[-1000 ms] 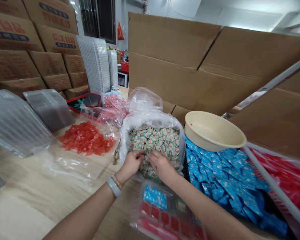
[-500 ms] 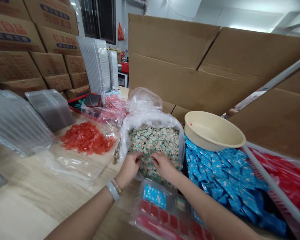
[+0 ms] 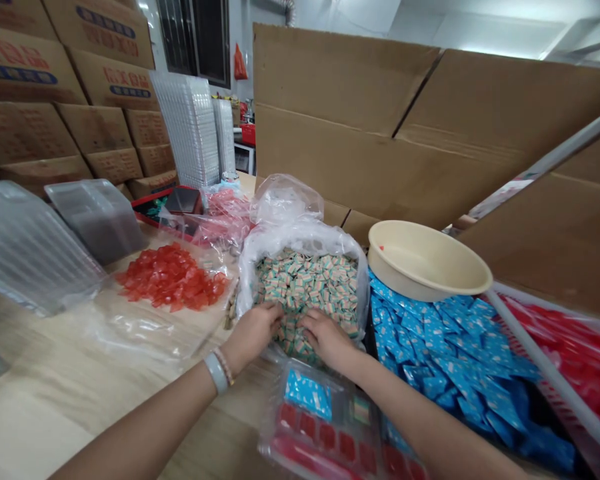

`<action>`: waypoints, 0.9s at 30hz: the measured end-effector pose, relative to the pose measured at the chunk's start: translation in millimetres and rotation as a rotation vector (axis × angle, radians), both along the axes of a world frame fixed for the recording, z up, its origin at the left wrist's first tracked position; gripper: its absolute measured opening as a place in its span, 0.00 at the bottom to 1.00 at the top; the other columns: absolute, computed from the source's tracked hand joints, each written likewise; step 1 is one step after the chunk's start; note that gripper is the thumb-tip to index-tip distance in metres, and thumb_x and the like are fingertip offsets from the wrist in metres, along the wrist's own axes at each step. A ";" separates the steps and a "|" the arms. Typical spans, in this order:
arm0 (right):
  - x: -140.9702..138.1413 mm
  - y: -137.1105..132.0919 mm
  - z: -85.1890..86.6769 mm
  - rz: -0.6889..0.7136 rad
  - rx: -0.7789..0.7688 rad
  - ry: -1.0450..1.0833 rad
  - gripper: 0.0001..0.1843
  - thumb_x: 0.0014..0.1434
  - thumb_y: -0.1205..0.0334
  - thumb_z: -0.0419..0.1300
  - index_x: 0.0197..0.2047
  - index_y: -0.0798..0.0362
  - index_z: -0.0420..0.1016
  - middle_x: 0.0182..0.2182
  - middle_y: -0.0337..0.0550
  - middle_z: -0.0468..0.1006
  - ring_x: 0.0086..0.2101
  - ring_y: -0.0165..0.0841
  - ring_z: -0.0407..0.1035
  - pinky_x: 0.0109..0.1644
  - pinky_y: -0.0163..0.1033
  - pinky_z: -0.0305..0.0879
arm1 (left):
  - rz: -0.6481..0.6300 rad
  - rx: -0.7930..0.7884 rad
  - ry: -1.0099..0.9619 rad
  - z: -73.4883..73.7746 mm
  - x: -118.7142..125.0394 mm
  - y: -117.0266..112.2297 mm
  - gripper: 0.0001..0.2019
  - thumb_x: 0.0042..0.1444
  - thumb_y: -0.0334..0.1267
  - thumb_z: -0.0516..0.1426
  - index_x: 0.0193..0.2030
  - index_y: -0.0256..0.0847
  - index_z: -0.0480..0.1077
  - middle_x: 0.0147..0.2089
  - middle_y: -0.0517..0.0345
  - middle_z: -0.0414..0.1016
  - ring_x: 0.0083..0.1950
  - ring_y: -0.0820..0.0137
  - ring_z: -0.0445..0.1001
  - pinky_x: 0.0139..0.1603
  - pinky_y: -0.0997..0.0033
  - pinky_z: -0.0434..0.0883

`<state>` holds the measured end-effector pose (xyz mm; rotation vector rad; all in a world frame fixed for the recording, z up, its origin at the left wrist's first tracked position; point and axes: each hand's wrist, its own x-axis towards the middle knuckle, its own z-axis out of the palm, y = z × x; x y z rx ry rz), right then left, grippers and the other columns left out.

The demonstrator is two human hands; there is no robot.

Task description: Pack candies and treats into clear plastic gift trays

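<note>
Small striped packets [image 3: 310, 283] in green, pink and cream fill a container lined with a clear plastic bag [image 3: 253, 257]. At the near edge of the packets, my left hand [image 3: 256, 330] has its thumb and fingers closed together. My right hand [image 3: 327, 339] is a little to the right, fingers curled down onto the packets. Whatever lies in either hand's fingers is hidden. Below my hands lies a clear plastic tray [image 3: 273, 427]. It holds a blue packet [image 3: 309, 393], a striped packet [image 3: 360, 409] and several red pieces [image 3: 327, 435].
Red wrapped pieces [image 3: 173, 277] lie heaped on plastic at left, beside clear trays [image 3: 30, 240]. Blue packets [image 3: 445, 353] fill a bin at right, with a cream basin [image 3: 425, 267] resting on them. Cardboard [image 3: 340, 127] stands behind; a pale pole [image 3: 555, 370] slants at far right.
My left wrist and forearm have shifted slightly left. The right hand's fingers have curled a little differently over the packets. The tray and its contents look the same.
</note>
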<state>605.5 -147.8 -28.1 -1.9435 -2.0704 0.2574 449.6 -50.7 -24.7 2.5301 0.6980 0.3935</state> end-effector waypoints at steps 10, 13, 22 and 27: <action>-0.9 -0.2 6.4 -0.168 -0.050 -0.010 0.11 0.50 0.76 0.50 0.34 0.54 0.68 0.34 0.44 0.69 0.37 0.33 0.63 0.41 0.35 0.57 | -0.099 -0.052 0.092 -1.9 22.8 -8.6 0.13 0.50 0.26 0.48 0.37 0.38 0.70 0.37 0.53 0.72 0.37 0.70 0.70 0.38 0.73 0.65; 7.3 -9.0 6.1 -0.200 -0.047 -0.011 0.11 0.50 0.76 0.50 0.33 0.54 0.68 0.33 0.44 0.68 0.36 0.32 0.63 0.40 0.34 0.57 | -0.067 -0.016 0.122 -1.6 26.0 -14.8 0.13 0.51 0.25 0.46 0.38 0.35 0.69 0.37 0.49 0.70 0.34 0.68 0.70 0.34 0.71 0.65; 10.4 -16.9 3.8 -0.160 -0.061 -0.114 0.09 0.51 0.73 0.51 0.32 0.53 0.69 0.32 0.43 0.68 0.37 0.33 0.62 0.40 0.34 0.57 | -0.107 0.044 0.149 -3.9 20.4 -19.3 0.12 0.53 0.27 0.45 0.36 0.38 0.69 0.37 0.52 0.68 0.39 0.69 0.67 0.37 0.73 0.64; 8.6 -16.5 6.7 -0.134 -0.075 -0.146 0.09 0.52 0.72 0.51 0.35 0.53 0.71 0.33 0.43 0.69 0.37 0.34 0.62 0.40 0.35 0.57 | -0.090 -0.019 0.117 -6.2 19.9 -13.6 0.11 0.52 0.28 0.47 0.33 0.37 0.70 0.37 0.52 0.70 0.36 0.71 0.68 0.38 0.74 0.64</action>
